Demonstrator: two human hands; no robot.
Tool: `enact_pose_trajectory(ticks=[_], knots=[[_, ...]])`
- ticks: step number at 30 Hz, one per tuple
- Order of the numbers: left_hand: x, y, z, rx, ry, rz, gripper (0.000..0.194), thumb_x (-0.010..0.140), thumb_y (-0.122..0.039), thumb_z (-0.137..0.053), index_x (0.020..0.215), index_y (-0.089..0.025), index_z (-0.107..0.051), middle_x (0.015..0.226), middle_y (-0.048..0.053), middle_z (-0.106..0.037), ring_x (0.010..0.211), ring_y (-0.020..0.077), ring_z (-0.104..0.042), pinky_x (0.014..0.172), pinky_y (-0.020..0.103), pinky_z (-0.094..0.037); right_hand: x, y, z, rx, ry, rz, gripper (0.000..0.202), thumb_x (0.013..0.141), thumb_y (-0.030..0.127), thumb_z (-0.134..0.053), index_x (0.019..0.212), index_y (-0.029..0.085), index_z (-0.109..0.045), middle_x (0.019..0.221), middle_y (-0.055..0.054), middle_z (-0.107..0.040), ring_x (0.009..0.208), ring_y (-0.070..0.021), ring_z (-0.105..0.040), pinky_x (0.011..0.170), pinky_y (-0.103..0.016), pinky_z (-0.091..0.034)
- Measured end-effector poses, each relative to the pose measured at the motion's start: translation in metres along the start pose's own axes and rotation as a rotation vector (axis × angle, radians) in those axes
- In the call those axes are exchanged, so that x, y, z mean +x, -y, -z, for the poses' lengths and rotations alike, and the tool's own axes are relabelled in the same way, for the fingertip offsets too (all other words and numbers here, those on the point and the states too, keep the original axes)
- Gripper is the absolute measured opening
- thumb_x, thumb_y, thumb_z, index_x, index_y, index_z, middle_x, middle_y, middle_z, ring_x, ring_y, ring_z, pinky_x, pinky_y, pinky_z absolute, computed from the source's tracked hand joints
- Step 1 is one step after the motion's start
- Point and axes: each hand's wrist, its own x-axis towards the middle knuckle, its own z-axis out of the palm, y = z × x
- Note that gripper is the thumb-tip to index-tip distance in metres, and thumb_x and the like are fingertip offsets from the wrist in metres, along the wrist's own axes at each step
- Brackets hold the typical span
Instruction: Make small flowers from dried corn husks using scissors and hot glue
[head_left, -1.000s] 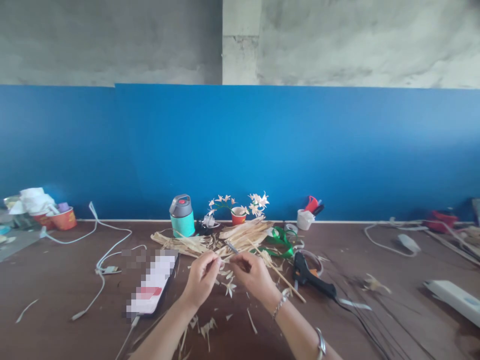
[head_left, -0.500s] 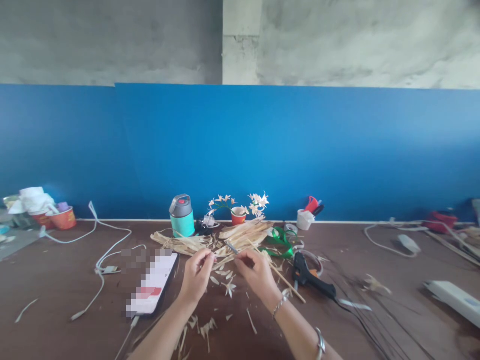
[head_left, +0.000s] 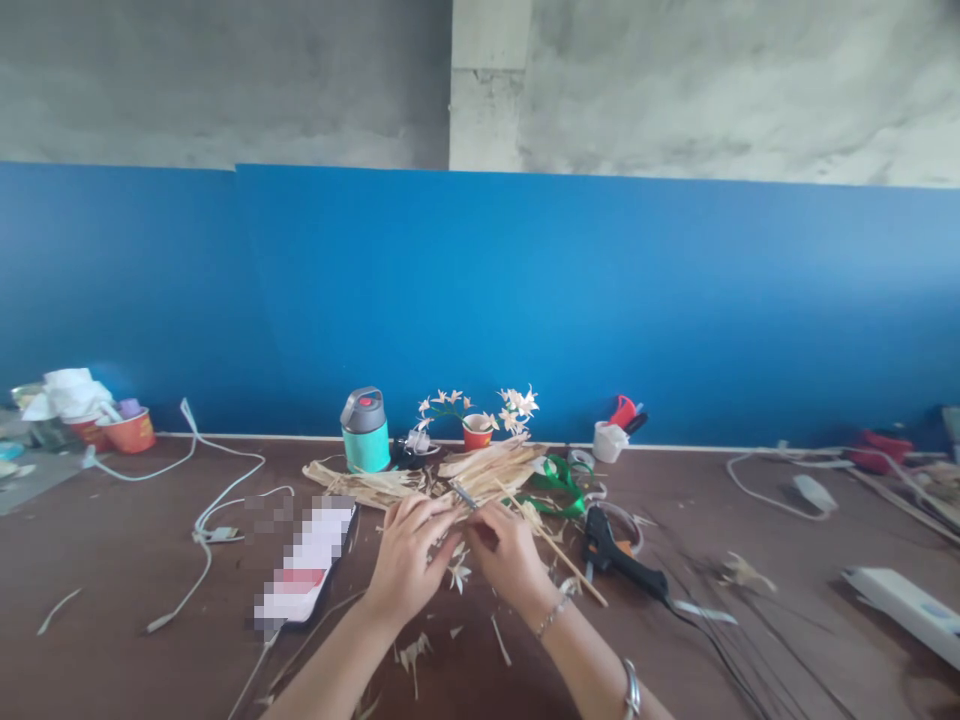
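Head view showed the left hand (head_left: 411, 562) and right hand (head_left: 510, 555) drawn together low in the middle of the frame, fingertips meeting over a thin pale straw strip (head_left: 459, 495) that they pinched between them just above the tabletop (head_left: 112, 560). Half a second before, the two hands had been apart with a gap between the fingers; they had since closed in, so the strip was now being worked at one spot by both grips. Behind them lay a pile of straw (head_left: 450, 475), with small straw flowers (head_left: 457, 572) and clippings under the wrists. A black glue gun (head_left: 622, 560) lay just right of the right hand, green ribbon (head_left: 559, 480) beyond it, and a teal flask (head_left: 365, 430) at the wall. The phone (head_left: 304, 565) left of the hands was blurred, and no writing or brand could be read anywhere.
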Motion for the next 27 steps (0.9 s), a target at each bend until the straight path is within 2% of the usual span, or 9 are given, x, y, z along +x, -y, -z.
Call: enact_pose_trajectory(ticks=[4,8,21,27], knots=[[0.001,0.002,-0.005,-0.03,-0.006,0.04,0.017,0.085,-0.022,-0.051,0.093,-0.023,-0.066,0.082,0.003,-0.068,0.083,0.0198,-0.057,0.077,0.035,-0.04,-0.003,-0.001,-0.002,-0.005,0.006,0.047,0.015,0.078,0.009,-0.049,0.072,0.019,-0.058,0.069,-0.002,-0.054,0.065,-0.0144,-0.05,0.059,-0.024,-0.038],[0.001,0.002,-0.005,-0.062,0.006,0.071,0.015,0.085,-0.021,-0.05,0.082,-0.02,-0.064,0.076,0.003,-0.068,0.079,0.0198,-0.057,0.074,0.035,-0.039,-0.003,0.0,-0.003,-0.019,0.004,0.057,0.014,0.079,0.008,-0.05,0.073,0.019,-0.059,0.069,-0.001,-0.054,0.066,-0.0143,-0.05,0.059,-0.023,-0.039],[-0.003,0.005,-0.011,-0.143,0.01,0.193,0.012,0.083,-0.018,-0.051,0.081,-0.02,-0.063,0.08,0.004,-0.066,0.082,0.0206,-0.058,0.077,0.035,-0.04,-0.005,-0.004,-0.006,-0.039,-0.052,0.051,0.015,0.08,0.008,-0.05,0.075,0.019,-0.059,0.07,-0.002,-0.055,0.068,-0.0158,-0.052,0.061,-0.024,-0.041],[-0.002,0.008,-0.012,-0.158,0.012,0.203,0.015,0.083,-0.018,-0.05,0.084,-0.02,-0.065,0.082,0.005,-0.067,0.084,0.0211,-0.058,0.078,0.036,-0.041,-0.005,-0.006,-0.007,-0.047,-0.065,0.06,0.016,0.08,0.008,-0.048,0.075,0.019,-0.058,0.071,-0.003,-0.056,0.07,-0.0162,-0.053,0.063,-0.025,-0.041]])
